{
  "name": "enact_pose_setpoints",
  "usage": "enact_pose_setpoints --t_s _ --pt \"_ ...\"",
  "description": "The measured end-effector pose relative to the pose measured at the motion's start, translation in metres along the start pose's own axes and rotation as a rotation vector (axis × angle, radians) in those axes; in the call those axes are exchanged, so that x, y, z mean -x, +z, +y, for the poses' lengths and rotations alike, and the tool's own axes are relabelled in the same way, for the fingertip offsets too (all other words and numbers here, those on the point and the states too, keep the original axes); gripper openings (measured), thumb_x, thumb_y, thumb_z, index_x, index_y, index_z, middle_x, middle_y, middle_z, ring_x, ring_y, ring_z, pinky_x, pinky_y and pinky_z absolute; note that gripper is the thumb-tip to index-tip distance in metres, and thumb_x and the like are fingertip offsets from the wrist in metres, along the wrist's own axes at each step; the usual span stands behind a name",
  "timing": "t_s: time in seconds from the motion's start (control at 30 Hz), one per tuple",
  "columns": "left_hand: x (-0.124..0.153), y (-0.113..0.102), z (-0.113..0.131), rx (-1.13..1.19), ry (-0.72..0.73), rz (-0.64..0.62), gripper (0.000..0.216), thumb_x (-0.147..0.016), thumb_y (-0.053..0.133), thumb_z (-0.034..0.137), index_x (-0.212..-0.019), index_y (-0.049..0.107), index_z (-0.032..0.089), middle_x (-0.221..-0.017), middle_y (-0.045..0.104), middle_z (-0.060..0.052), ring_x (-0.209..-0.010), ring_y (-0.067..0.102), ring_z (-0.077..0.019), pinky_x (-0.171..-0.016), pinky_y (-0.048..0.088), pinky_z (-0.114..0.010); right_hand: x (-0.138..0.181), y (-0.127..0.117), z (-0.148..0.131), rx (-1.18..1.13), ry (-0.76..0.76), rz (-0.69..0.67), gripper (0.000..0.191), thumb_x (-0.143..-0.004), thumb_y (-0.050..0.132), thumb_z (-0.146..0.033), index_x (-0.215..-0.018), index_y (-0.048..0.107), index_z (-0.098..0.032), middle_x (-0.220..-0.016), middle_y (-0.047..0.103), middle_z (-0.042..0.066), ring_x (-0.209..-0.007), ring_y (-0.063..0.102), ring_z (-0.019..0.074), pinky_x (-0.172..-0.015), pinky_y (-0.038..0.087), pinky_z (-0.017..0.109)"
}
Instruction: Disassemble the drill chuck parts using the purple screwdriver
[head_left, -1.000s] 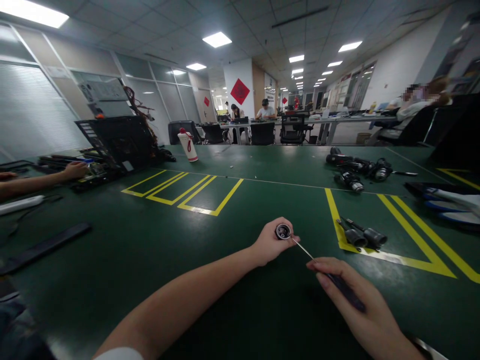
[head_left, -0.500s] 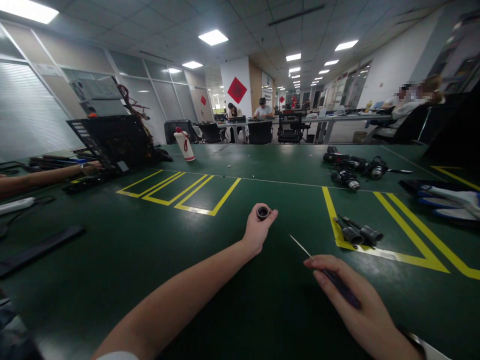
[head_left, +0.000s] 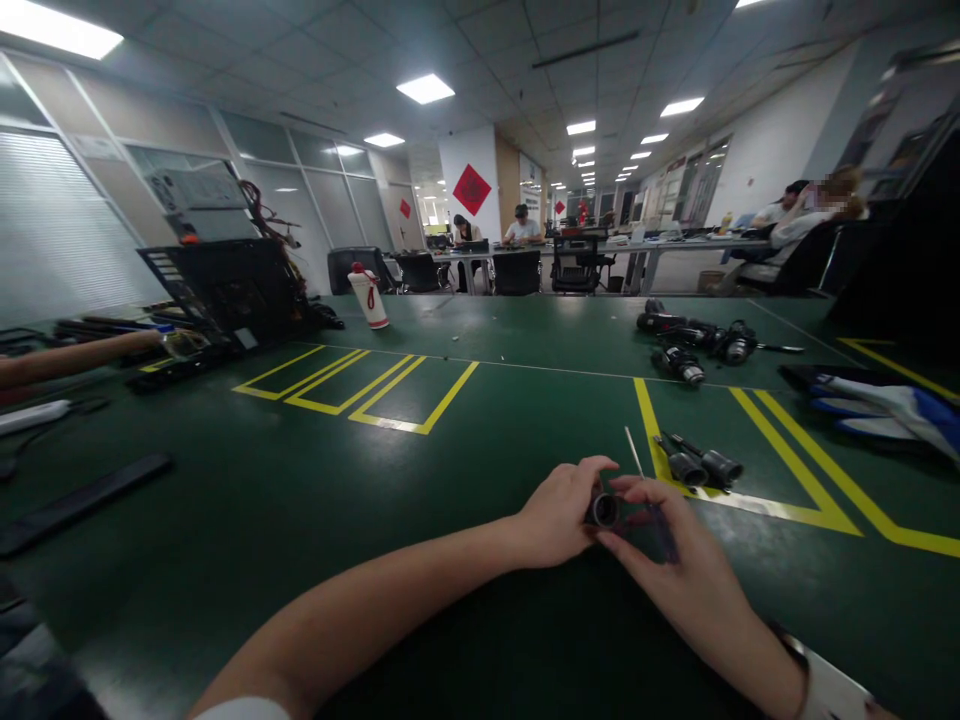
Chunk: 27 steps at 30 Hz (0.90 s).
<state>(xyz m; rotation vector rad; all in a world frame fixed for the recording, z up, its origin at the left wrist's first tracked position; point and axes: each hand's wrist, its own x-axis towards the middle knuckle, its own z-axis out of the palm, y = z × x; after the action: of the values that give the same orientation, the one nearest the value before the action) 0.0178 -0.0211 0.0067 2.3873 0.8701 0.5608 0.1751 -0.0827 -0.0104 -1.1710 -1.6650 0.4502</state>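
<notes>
Before me, my left hand point(head_left: 562, 512) is closed on a small dark cylindrical part point(head_left: 604, 511), whose round hollow end shows. My right hand point(head_left: 679, 560) is beside it, thumb and fingertips at the part's right side; whether they press on it I cannot tell. A thin screwdriver point(head_left: 663, 537) with a dark handle lies tucked in the right hand, its bare metal shaft pointing up and away. Two dark parts with round cup ends point(head_left: 697, 467) lie together on the table just beyond the right hand.
Yellow tape point(head_left: 780, 507) marks areas on the green table point(head_left: 315, 520). Black power-tool-like parts point(head_left: 681, 364) and blue-white gloves point(head_left: 877, 408) lie right. A white bottle point(head_left: 368, 300) stands farther back. At left, another person's arm point(head_left: 82, 358) reaches toward black equipment point(head_left: 232, 290); a dark bar point(head_left: 82, 498) lies nearer.
My left hand has brought the cylindrical part right and nearer to me, up to my right hand. The screwdriver has swung more upright in the right hand.
</notes>
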Motion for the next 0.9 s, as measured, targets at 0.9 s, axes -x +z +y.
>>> enact_pose_setpoints --t_s 0.9 --pt "-0.11 0.034 0.033 -0.29 0.112 -0.146 0.049 -0.085 0.049 0.048 -0.124 0.045 0.017 -0.124 0.045 -0.011 -0.104 0.052 -0.0271 -0.08 0.048 -0.04 -0.055 -0.119 0.102 0.609 0.608 0.454 0.025 -0.064 0.059 -0.03 -0.084 0.048 -0.021 -0.085 0.055 0.009 -0.085 0.056 0.0313 -0.069 0.044 0.04"
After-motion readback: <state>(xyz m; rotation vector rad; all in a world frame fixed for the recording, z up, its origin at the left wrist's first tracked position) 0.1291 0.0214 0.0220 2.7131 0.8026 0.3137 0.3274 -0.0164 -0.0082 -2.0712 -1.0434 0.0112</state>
